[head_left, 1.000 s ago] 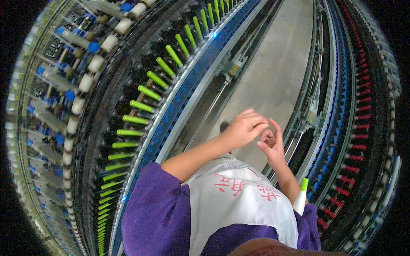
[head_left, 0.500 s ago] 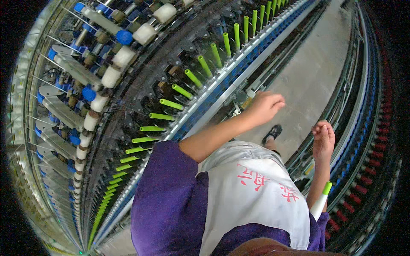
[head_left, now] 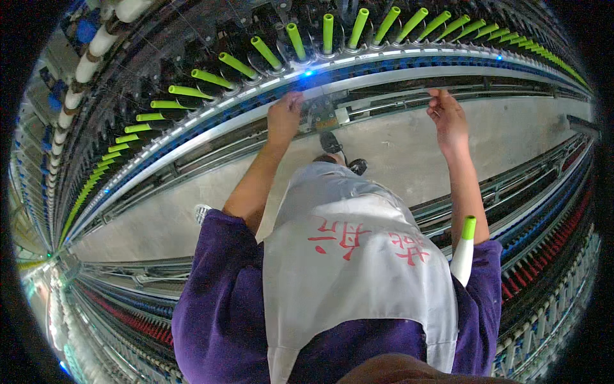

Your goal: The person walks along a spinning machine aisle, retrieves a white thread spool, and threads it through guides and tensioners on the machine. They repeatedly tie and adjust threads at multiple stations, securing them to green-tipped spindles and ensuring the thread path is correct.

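Note:
My left hand (head_left: 285,116) is raised near the front rail of a spinning frame (head_left: 240,115), its fingers curled together. Out to the right, my right hand (head_left: 449,121) has thumb and fingertips pinched. Whatever either hand grips, perhaps something as thin as yarn, is too fine to make out. Beside my right elbow a white yarn bobbin (head_left: 461,261) with a bright green tube end stands against the apron (head_left: 358,281). Beyond both hands, a curved row of upright bright green spindle tubes (head_left: 327,35) lines the machine.
A blue light (head_left: 308,73) glows on the rail just beyond my left hand. A grey floor aisle (head_left: 390,137) runs between the machines, with my dark shoes (head_left: 331,142) on it. Behind me is another machine with red bobbins (head_left: 543,262). White rollers (head_left: 102,41) show at upper left.
My body and view have turned left to face the green tubes. Both hands have come up toward the rail and spread wider apart. The bobbin by my right arm has stayed there.

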Demonstrator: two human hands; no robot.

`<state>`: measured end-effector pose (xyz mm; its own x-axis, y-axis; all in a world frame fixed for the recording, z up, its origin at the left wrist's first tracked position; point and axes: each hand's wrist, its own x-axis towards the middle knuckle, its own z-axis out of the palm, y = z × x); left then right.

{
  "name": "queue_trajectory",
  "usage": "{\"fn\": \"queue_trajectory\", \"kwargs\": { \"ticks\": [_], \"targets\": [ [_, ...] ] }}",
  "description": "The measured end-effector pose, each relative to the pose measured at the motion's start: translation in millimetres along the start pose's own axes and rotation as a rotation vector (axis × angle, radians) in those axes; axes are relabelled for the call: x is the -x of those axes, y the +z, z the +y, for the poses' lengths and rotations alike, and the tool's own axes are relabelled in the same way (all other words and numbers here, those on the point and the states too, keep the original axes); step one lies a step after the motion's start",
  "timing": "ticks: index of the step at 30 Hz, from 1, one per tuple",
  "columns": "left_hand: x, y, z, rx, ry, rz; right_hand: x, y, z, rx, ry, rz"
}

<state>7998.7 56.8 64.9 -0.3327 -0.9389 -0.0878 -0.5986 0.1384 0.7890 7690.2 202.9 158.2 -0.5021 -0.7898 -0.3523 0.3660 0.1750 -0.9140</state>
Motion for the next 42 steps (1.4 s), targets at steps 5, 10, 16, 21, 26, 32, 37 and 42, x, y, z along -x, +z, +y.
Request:
{"fn": "queue_trajectory", "kwargs": {
  "ticks": [5, 10, 16, 21, 26, 32, 37, 42],
  "targets": [
    [-45, 27, -34, -0.116, 0.138, 0.15, -52, -9, 31, 0.079, 0.113, -0.009],
    [-73, 45, -40, -0.4, 0.123, 0.017, -95, -22, 44, 0.143, 0.179, 0.058],
    [-93, 75, -29, -0.469, 0.137, 0.009, -154, -49, 45, 0.222, 0.211, 0.032],
    [-107, 91, -18, -0.528, 0.058, 0.043, -176, -64, 49, 0.254, 0.255, -0.019],
    [-98, 90, -17, -0.534, -0.003, 0.032, -181, -69, 49, 0.303, 0.283, -0.047],
    [-84, 84, -36, -0.427, 0.034, 0.243, -182, -66, 63, 0.355, 0.308, -0.157],
    [-99, 86, -55, -0.425, 0.147, 0.483, -179, -47, 67, 0.326, 0.28, -0.214],
    [-88, 70, -56, -0.319, 0.235, 0.508, -165, -18, 34, 0.335, 0.219, -0.101]
  ]
}}
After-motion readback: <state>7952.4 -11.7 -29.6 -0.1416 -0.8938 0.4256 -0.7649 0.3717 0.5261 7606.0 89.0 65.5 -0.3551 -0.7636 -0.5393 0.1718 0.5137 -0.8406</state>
